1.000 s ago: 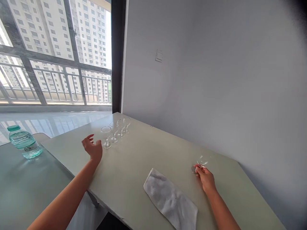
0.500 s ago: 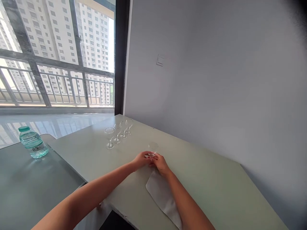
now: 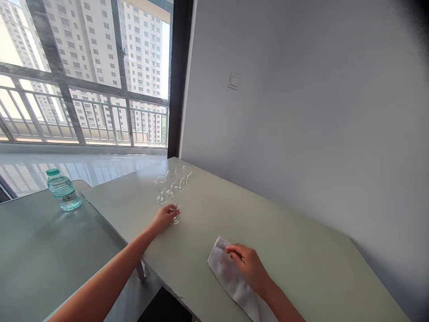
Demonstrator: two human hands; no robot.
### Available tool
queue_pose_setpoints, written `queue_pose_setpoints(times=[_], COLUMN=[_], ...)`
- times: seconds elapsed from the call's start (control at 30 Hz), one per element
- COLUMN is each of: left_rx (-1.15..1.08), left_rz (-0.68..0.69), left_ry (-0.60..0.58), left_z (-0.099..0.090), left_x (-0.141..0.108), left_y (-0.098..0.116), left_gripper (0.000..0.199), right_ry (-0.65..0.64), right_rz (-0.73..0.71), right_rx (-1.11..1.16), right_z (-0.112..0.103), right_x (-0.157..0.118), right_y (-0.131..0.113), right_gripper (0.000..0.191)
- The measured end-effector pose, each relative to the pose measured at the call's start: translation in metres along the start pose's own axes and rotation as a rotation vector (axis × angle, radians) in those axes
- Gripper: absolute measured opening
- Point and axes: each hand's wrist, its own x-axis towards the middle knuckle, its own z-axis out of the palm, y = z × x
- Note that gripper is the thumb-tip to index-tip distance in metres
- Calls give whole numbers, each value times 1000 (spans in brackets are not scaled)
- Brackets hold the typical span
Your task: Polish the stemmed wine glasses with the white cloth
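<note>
Grip of left hand (image 3: 164, 219) closed on stemmed glass (image 3: 174, 215), just beside row of 4 glasses (image 3: 170, 183) on bench (image 3: 201, 201); right hand (image 3: 248, 264) open on folded towel (image 3: 223, 268).

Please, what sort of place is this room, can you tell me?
Probably a room in a high-rise apartment: it shows a balcony railing, apartment towers outside and a wall switch.

Grey wall (image 3: 284, 112); railed balcony window (image 3: 90, 76) — tower blocks (image 3: 144, 58) beyond; glossy floor (image 3: 77, 167).
</note>
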Motion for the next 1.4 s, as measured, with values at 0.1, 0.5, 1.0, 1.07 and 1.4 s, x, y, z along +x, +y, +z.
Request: queue_pose_setpoints(times=[0.1,0.5,1.0,1.07,1.4], left_rx=[11,110,129,137,537], left_rz=[-60,-151,299,341,400], left_ry=[137,294,745,567,-109], left_z=[-31,-71,13,42,85], left_x=[3,18,-31,-42,-74], left_y=[0,1,31,35,10], left_gripper=[39,38,32,30,21], right_ry=[15,-11,-419,-423,-220], right_rz=[-277,-556,-393,-378,-53], right_rx=[-266,-595,-466,-444,-530], right_z=[-3,-2,38,46,5], right_x=[-35,-59,-7,15,128], right_y=[7,44,-23,-25,72], right_gripper=[29,42,53,54,53])
